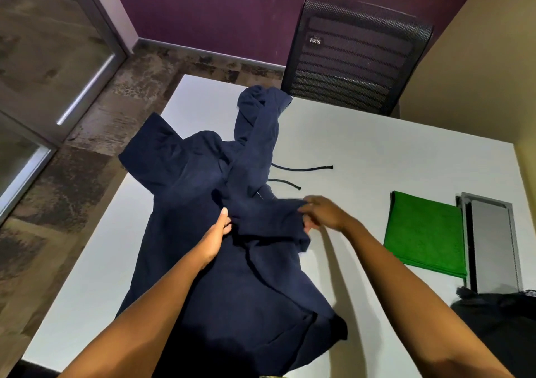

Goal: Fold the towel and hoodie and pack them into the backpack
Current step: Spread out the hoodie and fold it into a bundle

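Observation:
A navy blue hoodie (232,276) lies spread along the white table (362,151), hood end away from me, one sleeve hanging over the left edge. My right hand (322,213) pinches the edge of a folded-over sleeve near the chest. My left hand (216,238) presses flat on the cloth beside that fold, thumb against it. A folded green towel (425,235) lies on the table to the right. The black backpack (499,319) shows at the lower right edge, partly cut off.
Two dark drawstrings (304,168) trail from the hoodie onto the table. A black mesh chair (356,55) stands behind the far edge. A grey flat panel (490,241) sits right of the towel. Patterned carpet and a glass door are on the left.

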Motion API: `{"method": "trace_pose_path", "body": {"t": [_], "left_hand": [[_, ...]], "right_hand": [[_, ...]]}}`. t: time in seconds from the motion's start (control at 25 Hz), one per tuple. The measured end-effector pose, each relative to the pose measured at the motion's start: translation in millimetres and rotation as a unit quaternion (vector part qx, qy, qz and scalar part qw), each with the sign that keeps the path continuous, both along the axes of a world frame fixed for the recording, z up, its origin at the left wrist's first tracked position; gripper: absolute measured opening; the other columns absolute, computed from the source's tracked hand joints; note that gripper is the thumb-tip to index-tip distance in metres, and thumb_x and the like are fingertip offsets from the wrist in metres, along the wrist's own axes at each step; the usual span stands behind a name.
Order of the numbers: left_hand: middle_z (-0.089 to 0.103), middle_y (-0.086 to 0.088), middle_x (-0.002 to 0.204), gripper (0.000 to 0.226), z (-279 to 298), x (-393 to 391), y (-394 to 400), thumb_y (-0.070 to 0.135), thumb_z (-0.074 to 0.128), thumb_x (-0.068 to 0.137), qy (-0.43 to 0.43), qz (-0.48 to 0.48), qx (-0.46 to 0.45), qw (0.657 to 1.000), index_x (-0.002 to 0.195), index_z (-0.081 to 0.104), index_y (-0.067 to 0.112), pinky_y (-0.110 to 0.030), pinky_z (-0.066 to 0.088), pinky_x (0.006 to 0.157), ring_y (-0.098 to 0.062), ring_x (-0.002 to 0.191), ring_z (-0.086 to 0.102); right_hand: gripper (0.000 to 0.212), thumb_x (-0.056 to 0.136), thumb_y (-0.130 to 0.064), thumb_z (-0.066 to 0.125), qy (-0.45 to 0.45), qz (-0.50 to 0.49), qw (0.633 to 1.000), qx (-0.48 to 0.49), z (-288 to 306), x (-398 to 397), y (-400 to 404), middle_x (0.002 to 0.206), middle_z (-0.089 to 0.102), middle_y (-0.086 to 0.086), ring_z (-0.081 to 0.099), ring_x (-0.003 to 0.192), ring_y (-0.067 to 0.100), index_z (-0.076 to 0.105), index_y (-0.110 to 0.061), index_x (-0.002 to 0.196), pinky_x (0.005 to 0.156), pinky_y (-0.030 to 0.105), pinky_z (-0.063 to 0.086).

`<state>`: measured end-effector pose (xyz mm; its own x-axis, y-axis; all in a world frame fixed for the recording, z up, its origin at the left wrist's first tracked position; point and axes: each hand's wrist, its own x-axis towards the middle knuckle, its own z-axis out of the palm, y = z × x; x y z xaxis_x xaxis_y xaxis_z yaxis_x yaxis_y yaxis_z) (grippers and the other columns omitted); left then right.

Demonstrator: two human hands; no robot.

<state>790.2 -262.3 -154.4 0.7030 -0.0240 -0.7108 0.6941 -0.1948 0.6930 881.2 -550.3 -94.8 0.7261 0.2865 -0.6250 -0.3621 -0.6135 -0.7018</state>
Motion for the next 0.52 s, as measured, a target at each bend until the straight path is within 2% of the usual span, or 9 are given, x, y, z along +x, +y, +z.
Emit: {"method": "trace_pose_path", "body": {"t": [0.08, 0.16, 0.24, 0.32, 0.36, 0.44, 0.52], "left_hand": [[0.02, 0.013, 0.162, 0.081, 1, -3, -8, 0.091, 0.011, 0.081, 0.009, -0.1, 0.083, 0.991, 0.144, 0.041, 0.051, -0.05, -0.01, 0.123, -0.021, 0.155, 0.004], [0.001, 0.02, 0.163, 0.079, -1, -8, -14, 0.085, 0.02, 0.086, -0.02, -0.206, 0.158, 0.965, 0.154, 0.026, 0.046, -0.055, -0.021, 0.117, -0.016, 0.152, -0.017], [-0.008, 0.025, 0.162, 0.081, -9, -15, -15, 0.07, 0.05, 0.089, -0.061, -0.283, 0.212, 0.933, 0.157, 0.015, 0.043, -0.062, -0.021, 0.113, -0.012, 0.149, -0.025], [-0.017, 0.024, 0.161, 0.096, -15, -19, -12, 0.05, 0.07, 0.086, -0.073, -0.331, 0.259, 0.904, 0.157, 0.005, 0.043, -0.067, -0.017, 0.112, -0.015, 0.148, -0.028], [-0.019, 0.024, 0.161, 0.101, -14, -20, -11, 0.044, 0.073, 0.085, -0.072, -0.339, 0.268, 0.899, 0.157, 0.003, 0.044, -0.069, -0.015, 0.112, -0.016, 0.148, -0.028], [-0.019, 0.024, 0.161, 0.104, -16, -19, -12, 0.039, 0.076, 0.084, -0.069, -0.334, 0.278, 0.898, 0.157, 0.002, 0.044, -0.07, -0.013, 0.112, -0.016, 0.149, -0.028], [-0.019, 0.024, 0.162, 0.103, -15, -20, -14, 0.038, 0.076, 0.084, -0.072, -0.33, 0.284, 0.897, 0.157, 0.003, 0.044, -0.069, -0.013, 0.112, -0.016, 0.149, -0.027]], "right_hand": [[0.023, 0.091, -0.008, 0.05, -0.064, -0.141, 0.988, -0.004, 20, 21, -15, 0.046, 0.053, 0.007, 0.052, 0.039, 0.017, 0.051, -0.009, 0.067, 0.049, 0.031, 0.038], [0.023, 0.088, -0.015, 0.046, -0.168, -0.198, 0.963, -0.075, 44, 46, -37, 0.061, 0.06, 0.009, 0.053, 0.054, 0.02, 0.058, -0.01, 0.069, 0.056, 0.034, 0.038], [0.03, 0.094, -0.019, 0.041, -0.249, -0.237, 0.925, -0.163, 64, 72, -65, 0.091, 0.068, 0.022, 0.058, 0.08, 0.03, 0.067, -0.006, 0.085, 0.066, 0.037, 0.036], [0.038, 0.099, -0.024, 0.04, -0.259, -0.345, 0.886, -0.171, 88, 98, -90, 0.114, 0.065, 0.026, 0.059, 0.103, 0.039, 0.067, 0.002, 0.106, 0.079, 0.041, 0.04], [0.041, 0.098, -0.027, 0.042, -0.256, -0.394, 0.863, -0.183, 96, 110, -103, 0.118, 0.065, 0.026, 0.058, 0.109, 0.04, 0.065, 0.004, 0.11, 0.085, 0.041, 0.043], [0.043, 0.091, -0.031, 0.047, -0.241, -0.47, 0.83, -0.177, 105, 131, -126, 0.119, 0.066, 0.023, 0.061, 0.11, 0.039, 0.065, 0.003, 0.111, 0.085, 0.039, 0.046], [0.046, 0.085, -0.029, 0.05, -0.232, -0.46, 0.84, -0.173, 103, 136, -134, 0.121, 0.066, 0.02, 0.062, 0.111, 0.037, 0.06, -0.001, 0.12, 0.085, 0.037, 0.046]]}}
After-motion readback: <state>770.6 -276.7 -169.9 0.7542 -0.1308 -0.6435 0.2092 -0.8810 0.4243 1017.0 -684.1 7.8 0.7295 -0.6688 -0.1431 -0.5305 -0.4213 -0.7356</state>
